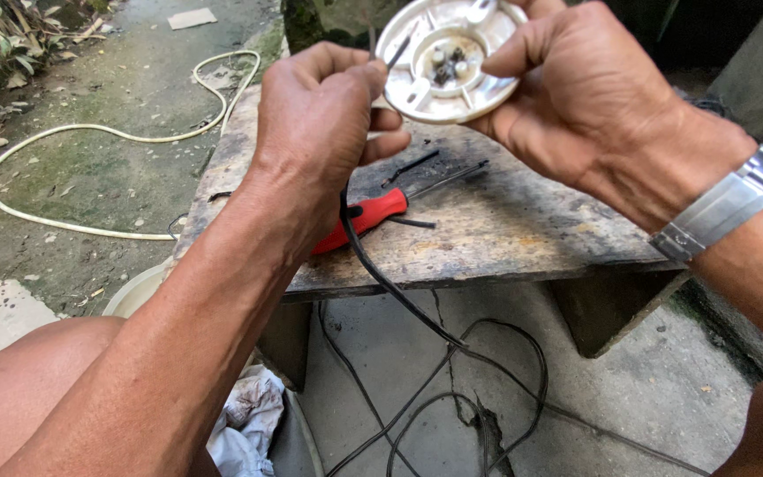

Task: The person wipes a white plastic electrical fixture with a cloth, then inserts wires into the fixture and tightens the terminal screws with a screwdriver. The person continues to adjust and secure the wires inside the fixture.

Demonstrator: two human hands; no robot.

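The top of the round white disc point(449, 55) is running out of the picture at the upper edge, and the right hand's fingers are covering its right rim. The small dark parts at its centre are too small to make out. The left hand point(324, 115) is hiding the stretch of black wire point(399, 296) passing through its fist, so only a thin dark end is showing above the knuckles, reaching the disc's left rim. The red handle of the screwdriver point(373, 215) is partly lying behind the left wrist.

The left hand is curling shut on the wire, knuckles up, forearm rising from the lower left. The right hand point(576, 97) is gripping the disc from the right, thumb pressing across its face, a metal watch point(726, 205) sitting on the wrist. Both hands are hovering close together above the back edge of the wooden bench point(523, 230).

The wire is dropping from the left fist over the bench's front edge and looping on the concrete below. A pale hose point(90, 132) is lying on the ground beyond the bench's left edge.
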